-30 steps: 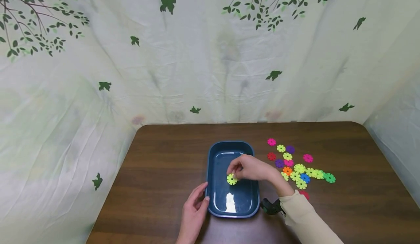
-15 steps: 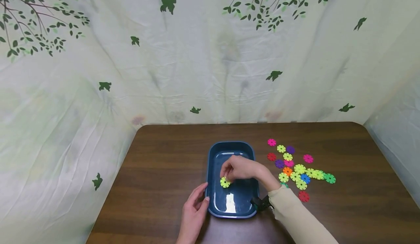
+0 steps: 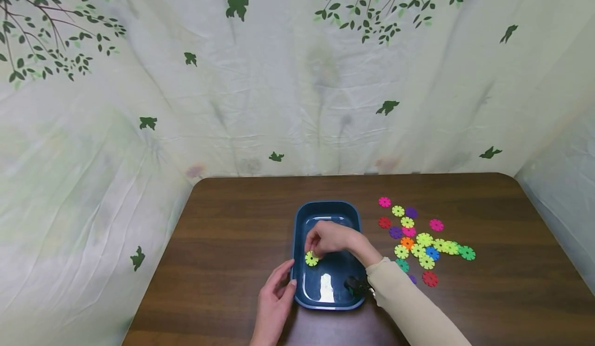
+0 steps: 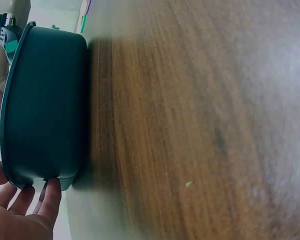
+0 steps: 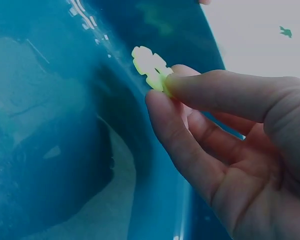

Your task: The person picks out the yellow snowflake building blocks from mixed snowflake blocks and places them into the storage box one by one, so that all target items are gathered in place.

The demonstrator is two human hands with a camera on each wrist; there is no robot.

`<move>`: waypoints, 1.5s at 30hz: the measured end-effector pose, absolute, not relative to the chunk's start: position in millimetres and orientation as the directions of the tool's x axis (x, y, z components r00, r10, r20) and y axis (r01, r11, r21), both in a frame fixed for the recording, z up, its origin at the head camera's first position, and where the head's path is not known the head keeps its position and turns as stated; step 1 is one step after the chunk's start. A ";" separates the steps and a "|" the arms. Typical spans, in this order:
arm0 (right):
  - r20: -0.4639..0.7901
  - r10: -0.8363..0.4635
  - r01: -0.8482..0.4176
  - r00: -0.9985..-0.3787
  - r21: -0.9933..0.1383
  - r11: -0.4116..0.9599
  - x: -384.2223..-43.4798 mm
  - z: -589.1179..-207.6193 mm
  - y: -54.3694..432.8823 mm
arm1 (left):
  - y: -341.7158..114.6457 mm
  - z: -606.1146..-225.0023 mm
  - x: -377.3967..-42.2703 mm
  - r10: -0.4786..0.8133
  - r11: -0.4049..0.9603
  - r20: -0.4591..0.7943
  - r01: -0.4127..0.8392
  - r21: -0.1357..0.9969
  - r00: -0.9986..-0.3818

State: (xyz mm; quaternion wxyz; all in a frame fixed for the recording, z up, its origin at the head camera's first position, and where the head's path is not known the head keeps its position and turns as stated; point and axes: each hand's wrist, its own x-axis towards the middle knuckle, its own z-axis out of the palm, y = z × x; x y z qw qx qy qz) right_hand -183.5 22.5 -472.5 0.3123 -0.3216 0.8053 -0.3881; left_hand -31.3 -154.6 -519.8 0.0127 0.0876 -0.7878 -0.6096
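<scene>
A yellow-green notched plastic disc (image 3: 312, 258), flower-shaped, is pinched between the thumb and fingertips of my right hand (image 3: 329, 238). It hangs over the left part of a blue rectangular tray (image 3: 327, 305). The right wrist view shows the disc's edge (image 5: 149, 65) held at the fingertips, with the tray's glossy inside (image 5: 50, 115) around it. My left hand (image 3: 274, 299) rests against the tray's near left side. From the left wrist, its fingertips (image 4: 52, 187) touch the outer wall, with the thumb beside the rim. No other disc shows inside the tray.
Right of the tray, several more discs lie on the brown table (image 3: 232, 242): a yellow one (image 3: 398, 210), an orange one (image 3: 407, 242), a blue one (image 3: 432, 253), a red one (image 3: 429, 279) and others, some overlapping. A white leaf-patterned cloth (image 3: 297, 88) hangs behind the table.
My right hand has moved left across the tray with the yellow-green disc, uncovering a teal and a purple disc on the table. The left hand and tray have stayed put.
</scene>
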 end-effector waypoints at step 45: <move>-0.325 -0.721 -0.149 -0.612 -0.848 0.509 -176.0 -482.7 18.4 | -154.2 -520.3 -32.5 -0.150 0.213 -0.119 -0.149 0.966 -0.981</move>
